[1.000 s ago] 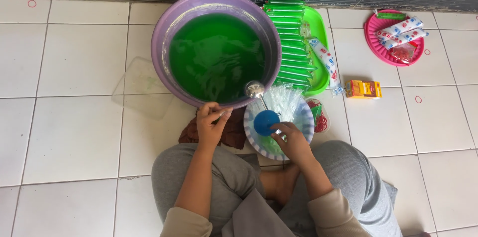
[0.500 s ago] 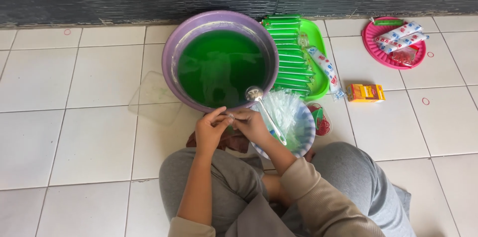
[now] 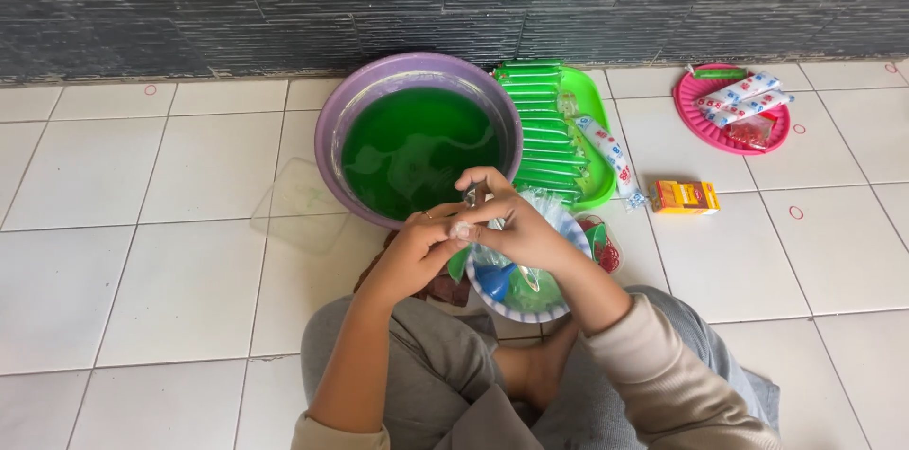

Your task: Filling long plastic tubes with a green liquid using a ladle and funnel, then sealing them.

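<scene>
I sit on a tiled floor before a purple basin [image 3: 331, 142] full of green liquid. My left hand [image 3: 414, 251] and my right hand [image 3: 516, 223] meet just in front of the basin's near rim, both pinching the top of a thin clear plastic bag [image 3: 530, 270] that hangs down between them. Under the hands lies a white-and-blue plate [image 3: 568, 228] with a blue funnel [image 3: 493, 282] and green-filled plastic on it. A small metal object shows between my fingers; I cannot tell what it is.
A green tray [image 3: 598, 100] of several long green-filled tubes stands right of the basin. A pink plate [image 3: 686, 109] with packets lies at the far right, a small orange box [image 3: 684, 196] nearer. A clear plastic lid [image 3: 298, 206] rests left of the basin. A dark wall runs behind.
My right hand has left the blue funnel on the plate and come up to join the left hand. Both now hold the clear bag near the basin's rim.
</scene>
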